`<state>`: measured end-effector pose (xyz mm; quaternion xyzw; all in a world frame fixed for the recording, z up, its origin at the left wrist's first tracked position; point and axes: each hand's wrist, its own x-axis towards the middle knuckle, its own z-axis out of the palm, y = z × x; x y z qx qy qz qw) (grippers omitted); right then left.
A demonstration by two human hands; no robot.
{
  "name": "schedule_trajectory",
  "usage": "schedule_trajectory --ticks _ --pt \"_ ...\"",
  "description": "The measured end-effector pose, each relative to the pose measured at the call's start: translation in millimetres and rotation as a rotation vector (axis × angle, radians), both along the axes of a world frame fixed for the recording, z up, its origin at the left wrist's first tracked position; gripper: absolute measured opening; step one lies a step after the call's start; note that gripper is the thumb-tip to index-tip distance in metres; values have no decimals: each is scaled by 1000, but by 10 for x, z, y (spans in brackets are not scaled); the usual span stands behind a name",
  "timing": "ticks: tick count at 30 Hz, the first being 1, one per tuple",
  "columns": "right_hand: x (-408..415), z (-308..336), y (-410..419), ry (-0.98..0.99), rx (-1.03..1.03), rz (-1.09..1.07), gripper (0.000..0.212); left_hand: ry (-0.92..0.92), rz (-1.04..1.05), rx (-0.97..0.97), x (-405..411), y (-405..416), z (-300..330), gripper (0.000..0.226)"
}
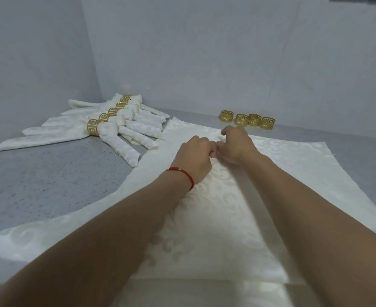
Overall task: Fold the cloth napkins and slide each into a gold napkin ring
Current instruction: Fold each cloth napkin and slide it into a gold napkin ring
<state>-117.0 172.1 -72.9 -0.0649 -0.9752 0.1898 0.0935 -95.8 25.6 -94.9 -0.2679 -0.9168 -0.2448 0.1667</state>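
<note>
left hand (194,155) + right hand (235,144): fingers curled, pinching flat damask napkin (215,218) mid-far edge | four loose gold rings (248,119) beyond; ringed napkins (107,125) far left on surface (49,173)

A spread napkin (227,218) is lying on the table (49,173); ringed napkins (107,127) are sitting behind-left, four loose rings (248,119) behind it.

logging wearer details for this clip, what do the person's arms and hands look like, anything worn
Both forearms are bare, with no sleeves in view and no gloves. The left hand has a thin red cord bracelet with a small gold bead at the wrist. The right hand and its wrist show nothing worn.
</note>
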Motion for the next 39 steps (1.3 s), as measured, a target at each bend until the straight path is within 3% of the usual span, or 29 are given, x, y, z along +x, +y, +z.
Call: schedule_trajectory --ticks 2,7,12,16,21,28,31,35,39 --pt "-55 15 -4 -39 1 4 34 13 -5 0 -14 3 -15 33" --pt "8 10 58 100 -114 36 2 -59 14 81 -45 -25 -1 36" --pt "134 -31 178 116 -94 149 17 -273 51 178 -166 -68 168 34" --pt "195 -90 207 144 -119 150 30 -331 115 97 -317 0 219 27" --pt "230 -103 251 124 -255 168 25 -140 199 -153 -416 212 229 17" --pt "170 -174 311 194 -421 132 15 -87 242 -191 -373 275 152 14" --pt "151 -180 298 139 -343 141 11 105 204 -345 -308 268 110 19" --pt "184 -149 240 216 -240 175 6 329 169 -485 -285 191 130 25" --pt "218 -80 238 256 36 298 20 284 44 -516 -300 96 264 34"
